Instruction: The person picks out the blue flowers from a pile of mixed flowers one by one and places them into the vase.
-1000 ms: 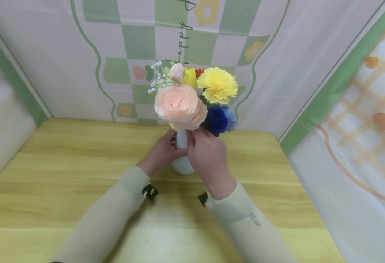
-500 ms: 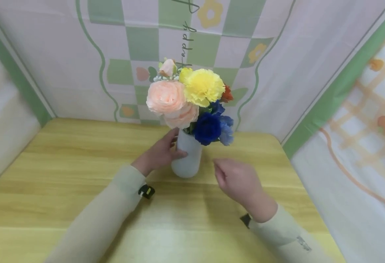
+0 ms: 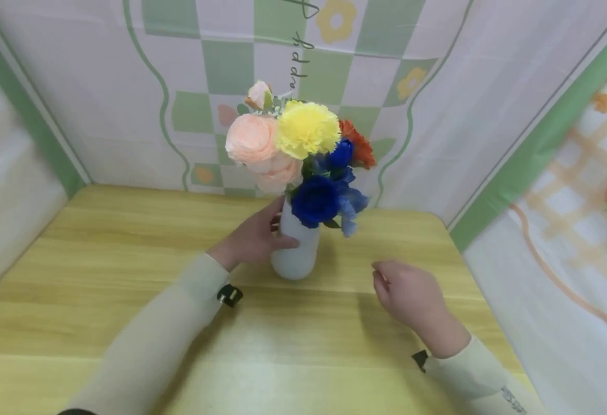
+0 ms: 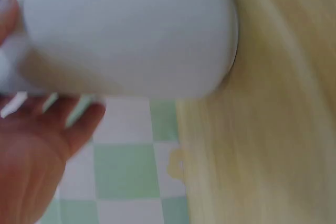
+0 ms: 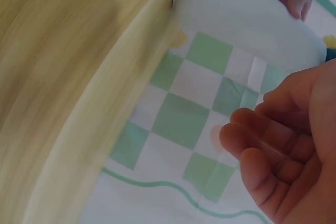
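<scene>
A white vase [image 3: 295, 256] stands upright on the wooden table, filled with flowers. Pale pink blooms [image 3: 253, 141] lean left, a yellow carnation [image 3: 309, 129] is in the middle, and a dark blue rose [image 3: 315, 202] hangs over the front of the rim. Behind the blue blooms on the right is an orange-red flower [image 3: 357, 144]. My left hand [image 3: 253, 236] grips the vase from its left side, thumb across the front; the left wrist view shows the vase [image 4: 131, 35] between thumb and fingers. To the right of the vase, my right hand [image 3: 412, 291] hovers with fingers loosely curled, holding nothing.
The wooden table [image 3: 142, 230] ends at a hanging cloth [image 3: 225, 69] with green and white checks just behind the vase. Another cloth [image 3: 594, 230] with an orange plaid pattern hangs along the right side.
My right hand has come away from the vase and moved right. The flowers have turned: the yellow carnation shifted left, the blue rose came to the front, and the orange-red flower appeared on the right.
</scene>
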Available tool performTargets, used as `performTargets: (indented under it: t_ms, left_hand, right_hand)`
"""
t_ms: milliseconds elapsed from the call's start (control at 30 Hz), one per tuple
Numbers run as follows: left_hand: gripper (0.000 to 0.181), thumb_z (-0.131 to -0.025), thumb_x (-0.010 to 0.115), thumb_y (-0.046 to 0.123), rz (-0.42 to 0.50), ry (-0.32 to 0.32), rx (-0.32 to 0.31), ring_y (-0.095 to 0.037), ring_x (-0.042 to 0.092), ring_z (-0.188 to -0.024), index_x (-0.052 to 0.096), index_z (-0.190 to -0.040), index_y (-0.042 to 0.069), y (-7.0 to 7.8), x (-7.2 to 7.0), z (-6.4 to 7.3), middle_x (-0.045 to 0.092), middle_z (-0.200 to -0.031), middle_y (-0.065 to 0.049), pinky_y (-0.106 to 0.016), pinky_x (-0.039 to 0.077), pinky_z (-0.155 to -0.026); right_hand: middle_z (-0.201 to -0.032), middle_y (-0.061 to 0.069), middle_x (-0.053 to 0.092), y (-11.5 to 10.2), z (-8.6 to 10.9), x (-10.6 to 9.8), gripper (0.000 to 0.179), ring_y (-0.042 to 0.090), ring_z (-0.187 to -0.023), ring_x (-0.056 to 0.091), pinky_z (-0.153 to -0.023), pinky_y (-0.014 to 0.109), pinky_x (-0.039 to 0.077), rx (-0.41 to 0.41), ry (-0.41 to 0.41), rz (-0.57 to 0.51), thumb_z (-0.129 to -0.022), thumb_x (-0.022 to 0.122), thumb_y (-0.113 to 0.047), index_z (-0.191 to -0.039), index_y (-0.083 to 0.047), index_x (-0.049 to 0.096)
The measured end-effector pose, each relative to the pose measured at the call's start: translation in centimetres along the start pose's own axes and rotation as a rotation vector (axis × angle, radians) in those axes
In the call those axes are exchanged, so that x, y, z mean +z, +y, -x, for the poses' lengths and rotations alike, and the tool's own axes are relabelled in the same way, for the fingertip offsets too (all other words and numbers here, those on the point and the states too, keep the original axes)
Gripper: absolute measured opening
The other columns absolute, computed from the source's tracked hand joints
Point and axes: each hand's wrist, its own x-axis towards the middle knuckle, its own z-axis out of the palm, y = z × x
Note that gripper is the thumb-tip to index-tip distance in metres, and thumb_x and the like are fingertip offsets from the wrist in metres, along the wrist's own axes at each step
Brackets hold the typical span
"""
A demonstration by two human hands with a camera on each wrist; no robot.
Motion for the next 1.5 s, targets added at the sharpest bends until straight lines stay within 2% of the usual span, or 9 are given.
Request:
performTargets:
  t_ms: [100, 233, 300, 400, 500, 767, 933, 1100, 1500]
  left_hand:
    - [0.088, -0.090, 0.077, 0.022, 0.012, -0.071, -0.040, -0.026, 0.042, -0.136, 0.023, -0.159, 0.024, -0.3, -1.4, 0.0, 0.039, -0.153, 0.000, -0.040, 0.039, -0.109]
    - [0.083, -0.090, 0.077, 0.022, -0.030, -0.076, -0.082, -0.029, 0.036, -0.140, 0.028, -0.156, 0.014, -0.4, -2.2, 0.4, 0.036, -0.155, -0.006, -0.045, 0.035, -0.111]
    - [0.085, -0.088, 0.079, 0.026, -0.034, -0.050, -0.086, -0.031, 0.036, -0.139, 0.030, -0.155, 0.013, -0.3, -1.9, 0.6, 0.037, -0.154, -0.008, -0.048, 0.035, -0.111]
    - [0.085, -0.085, 0.082, 0.028, -0.021, 0.009, -0.071, -0.033, 0.043, -0.135, 0.032, -0.152, 0.015, -0.3, -0.9, 0.6, 0.043, -0.149, -0.010, -0.049, 0.040, -0.108]
    - [0.083, -0.086, 0.082, 0.028, -0.062, 0.044, -0.072, -0.033, 0.049, -0.129, 0.032, -0.151, 0.016, -0.2, -0.3, 0.6, 0.049, -0.143, -0.010, -0.045, 0.046, -0.102]
    - [0.088, -0.089, 0.077, 0.029, -0.090, -0.012, -0.051, -0.036, 0.045, -0.133, 0.021, -0.156, 0.015, -0.7, -1.3, -0.1, 0.045, -0.147, -0.011, -0.048, 0.044, -0.104]
    - [0.087, -0.090, 0.077, 0.029, -0.102, 0.004, -0.041, -0.035, 0.046, -0.132, 0.022, -0.156, 0.017, -1.0, -1.5, -0.9, 0.040, -0.152, -0.010, -0.045, 0.045, -0.103]
    - [0.086, -0.089, 0.078, 0.029, -0.111, 0.015, -0.059, -0.034, 0.047, -0.131, 0.025, -0.156, 0.020, -0.9, -1.2, -1.5, 0.041, -0.152, -0.008, -0.043, 0.046, -0.103]
    - [0.083, -0.088, 0.079, 0.027, -0.077, 0.072, -0.097, -0.034, 0.049, -0.130, 0.028, -0.153, 0.019, -0.7, -0.2, -1.4, 0.041, -0.152, -0.008, -0.046, 0.047, -0.101]
  right_hand:
    - [-0.081, 0.013, 0.071, 0.1, 0.2, 0.1, 0.015, 0.019, -0.053, 0.061, -0.040, 0.032, 0.048, 0.013, -0.005, -0.007, -0.083, 0.065, -0.007, -0.093, 0.002, 0.072]
    - [-0.084, 0.015, 0.072, 0.4, 0.6, -0.1, 0.017, 0.021, -0.056, 0.064, -0.041, 0.033, 0.049, 0.055, -0.024, -0.011, -0.084, 0.065, -0.007, -0.096, 0.002, 0.072]
    - [-0.089, 0.016, 0.072, 0.6, 0.7, -0.2, 0.017, 0.023, -0.060, 0.067, -0.044, 0.035, 0.052, 0.088, -0.050, -0.016, -0.085, 0.065, -0.007, -0.097, 0.002, 0.072]
    - [-0.094, 0.018, 0.072, 0.6, 0.8, -0.5, 0.019, 0.027, -0.067, 0.069, -0.049, 0.040, 0.055, 0.143, -0.101, -0.020, -0.087, 0.065, -0.009, -0.100, 0.002, 0.072]
    - [-0.095, 0.018, 0.072, 0.6, 0.7, -0.5, 0.019, 0.028, -0.069, 0.069, -0.050, 0.041, 0.055, 0.167, -0.126, -0.024, -0.087, 0.064, -0.010, -0.100, 0.002, 0.072]
    - [-0.099, 0.019, 0.071, 0.6, 0.9, -0.7, 0.021, 0.030, -0.073, 0.069, -0.055, 0.043, 0.057, 0.232, -0.206, -0.036, -0.091, 0.064, -0.011, -0.104, 0.003, 0.072]
    - [-0.099, 0.019, 0.072, 0.9, 1.4, -0.8, 0.021, 0.029, -0.074, 0.069, -0.056, 0.042, 0.057, 0.252, -0.240, -0.041, -0.090, 0.064, -0.010, -0.104, 0.003, 0.071]
    - [-0.099, 0.018, 0.072, 1.1, 1.9, -0.7, 0.021, 0.030, -0.076, 0.070, -0.058, 0.044, 0.058, 0.278, -0.250, -0.042, -0.091, 0.064, -0.012, -0.104, 0.003, 0.071]
    - [-0.099, 0.018, 0.072, 1.0, 1.7, -0.9, 0.023, 0.030, -0.077, 0.070, -0.059, 0.044, 0.058, 0.303, -0.277, -0.045, -0.093, 0.063, -0.014, -0.105, 0.003, 0.071]
